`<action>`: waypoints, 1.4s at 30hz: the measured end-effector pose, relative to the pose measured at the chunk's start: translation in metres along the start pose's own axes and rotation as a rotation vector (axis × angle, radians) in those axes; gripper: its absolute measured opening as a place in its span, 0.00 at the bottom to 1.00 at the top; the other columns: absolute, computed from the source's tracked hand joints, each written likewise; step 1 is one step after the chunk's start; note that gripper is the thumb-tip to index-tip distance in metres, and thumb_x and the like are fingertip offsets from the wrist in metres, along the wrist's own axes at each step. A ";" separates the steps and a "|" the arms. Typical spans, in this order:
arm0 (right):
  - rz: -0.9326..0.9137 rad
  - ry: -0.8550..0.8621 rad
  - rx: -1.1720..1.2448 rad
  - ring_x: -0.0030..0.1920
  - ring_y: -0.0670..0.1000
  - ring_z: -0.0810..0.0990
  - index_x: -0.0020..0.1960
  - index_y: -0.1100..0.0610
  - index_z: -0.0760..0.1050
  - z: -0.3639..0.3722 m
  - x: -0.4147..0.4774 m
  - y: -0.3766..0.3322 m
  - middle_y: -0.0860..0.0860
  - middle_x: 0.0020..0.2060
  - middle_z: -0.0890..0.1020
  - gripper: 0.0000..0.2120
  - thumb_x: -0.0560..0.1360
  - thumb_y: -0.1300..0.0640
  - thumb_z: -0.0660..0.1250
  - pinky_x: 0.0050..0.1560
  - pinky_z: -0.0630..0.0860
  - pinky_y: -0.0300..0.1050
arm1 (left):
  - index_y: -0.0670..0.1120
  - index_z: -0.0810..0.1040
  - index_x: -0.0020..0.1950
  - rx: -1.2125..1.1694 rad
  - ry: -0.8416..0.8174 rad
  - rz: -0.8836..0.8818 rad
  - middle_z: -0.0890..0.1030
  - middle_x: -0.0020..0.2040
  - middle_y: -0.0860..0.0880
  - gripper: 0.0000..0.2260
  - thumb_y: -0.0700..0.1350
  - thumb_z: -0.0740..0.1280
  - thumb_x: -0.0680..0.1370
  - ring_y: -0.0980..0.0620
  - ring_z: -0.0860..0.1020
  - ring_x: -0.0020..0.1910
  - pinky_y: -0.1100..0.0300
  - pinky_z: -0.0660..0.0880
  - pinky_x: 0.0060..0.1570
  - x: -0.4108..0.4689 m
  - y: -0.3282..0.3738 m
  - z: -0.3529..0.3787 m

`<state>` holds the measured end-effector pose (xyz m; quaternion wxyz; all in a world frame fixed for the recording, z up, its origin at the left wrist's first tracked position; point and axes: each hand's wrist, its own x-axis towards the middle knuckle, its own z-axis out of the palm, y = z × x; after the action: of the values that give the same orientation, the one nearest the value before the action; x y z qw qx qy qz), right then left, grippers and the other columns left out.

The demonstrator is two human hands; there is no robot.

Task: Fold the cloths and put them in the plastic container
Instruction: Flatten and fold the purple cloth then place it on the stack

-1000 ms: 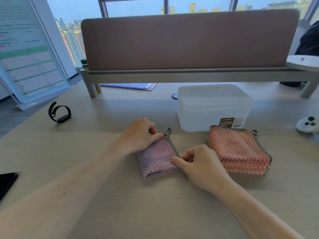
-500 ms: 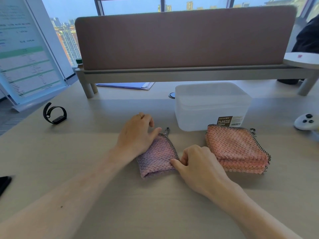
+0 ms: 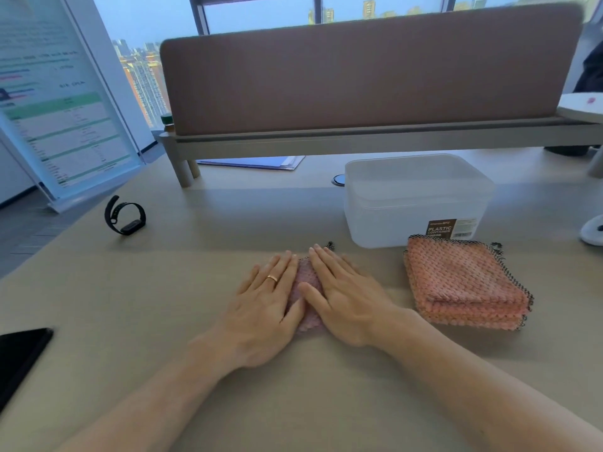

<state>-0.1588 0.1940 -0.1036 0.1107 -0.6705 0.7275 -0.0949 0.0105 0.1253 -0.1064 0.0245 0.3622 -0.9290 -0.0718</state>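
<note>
A small folded pink-purple cloth point(image 3: 306, 282) lies on the table in front of me. My left hand point(image 3: 261, 308) and my right hand point(image 3: 346, 298) rest flat on top of it, side by side, fingers stretched out, so only a strip of cloth shows between them. To the right sits a stack of folded orange-pink cloths point(image 3: 463, 282) with black mesh edging. Behind that stack stands the translucent white plastic container point(image 3: 385, 216), open at the top, with a brown label on its front.
A black wristband point(image 3: 125, 216) lies at the left. A dark phone point(image 3: 19, 357) is at the left edge. A raised shelf with a brown divider panel point(image 3: 365, 70) runs across the back. A white controller point(image 3: 592, 230) sits far right.
Both hands let go of the cloth's edges and now lie flat on top of the folded cloth, covering most of it. The view has shifted slightly.
</note>
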 end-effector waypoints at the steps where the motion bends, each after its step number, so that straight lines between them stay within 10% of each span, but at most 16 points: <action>1: 0.006 -0.006 -0.027 0.80 0.42 0.38 0.83 0.54 0.39 0.000 0.000 0.001 0.46 0.82 0.42 0.34 0.83 0.38 0.42 0.80 0.38 0.45 | 0.53 0.40 0.83 0.021 -0.014 -0.039 0.41 0.83 0.56 0.40 0.72 0.35 0.75 0.61 0.38 0.80 0.58 0.35 0.78 -0.007 -0.010 -0.001; 4: 0.015 -0.023 -0.067 0.81 0.44 0.37 0.82 0.55 0.37 0.000 0.002 -0.001 0.48 0.82 0.40 0.34 0.84 0.39 0.41 0.80 0.38 0.48 | 0.52 0.39 0.83 0.087 -0.116 -0.161 0.41 0.83 0.57 0.46 0.73 0.30 0.69 0.59 0.39 0.81 0.57 0.35 0.78 -0.030 -0.047 -0.019; 8: 0.024 -0.027 -0.061 0.81 0.45 0.38 0.82 0.55 0.38 -0.001 0.001 0.000 0.48 0.82 0.41 0.33 0.84 0.40 0.41 0.81 0.39 0.49 | 0.51 0.59 0.81 -0.215 0.005 -0.393 0.64 0.79 0.48 0.32 0.65 0.51 0.80 0.51 0.63 0.78 0.56 0.58 0.75 -0.041 -0.061 -0.046; 11: 0.023 -0.033 -0.064 0.81 0.45 0.38 0.82 0.55 0.38 -0.001 0.001 -0.002 0.48 0.82 0.41 0.33 0.84 0.40 0.42 0.81 0.39 0.49 | 0.48 0.77 0.59 -0.320 0.113 -0.416 0.80 0.53 0.50 0.19 0.61 0.66 0.78 0.50 0.79 0.54 0.58 0.70 0.50 -0.025 -0.027 -0.050; 16: 0.028 -0.036 -0.068 0.81 0.45 0.38 0.82 0.55 0.38 -0.004 0.001 -0.006 0.48 0.82 0.41 0.33 0.84 0.40 0.42 0.80 0.38 0.49 | 0.45 0.71 0.29 -0.292 0.012 -0.421 0.80 0.34 0.46 0.22 0.57 0.72 0.73 0.42 0.80 0.42 0.57 0.66 0.32 0.000 0.009 -0.055; 28: 0.020 -0.006 -0.049 0.81 0.45 0.39 0.83 0.55 0.38 -0.001 0.001 -0.003 0.48 0.82 0.42 0.33 0.84 0.40 0.43 0.81 0.39 0.49 | 0.46 0.67 0.54 -0.409 0.121 -0.397 0.81 0.49 0.46 0.15 0.46 0.72 0.75 0.43 0.80 0.49 0.54 0.72 0.45 0.001 0.024 -0.046; 34: 0.017 -0.008 -0.054 0.81 0.46 0.38 0.83 0.55 0.38 -0.001 0.000 -0.003 0.48 0.82 0.41 0.33 0.84 0.41 0.42 0.80 0.38 0.49 | 0.59 0.69 0.53 -0.781 0.162 -0.400 0.80 0.52 0.46 0.24 0.42 0.75 0.65 0.45 0.81 0.51 0.46 0.81 0.52 0.003 0.029 -0.042; 42: 0.012 -0.016 -0.076 0.81 0.47 0.38 0.82 0.56 0.38 -0.002 0.000 -0.002 0.49 0.82 0.41 0.33 0.84 0.41 0.41 0.81 0.39 0.50 | 0.50 0.85 0.50 -1.126 0.063 -0.506 0.84 0.54 0.41 0.17 0.34 0.75 0.66 0.42 0.83 0.55 0.48 0.81 0.58 -0.001 0.033 -0.042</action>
<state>-0.1576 0.1938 -0.1016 0.0916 -0.6704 0.7338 -0.0613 -0.0066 0.1457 -0.0594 0.2214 0.5049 -0.6326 -0.5440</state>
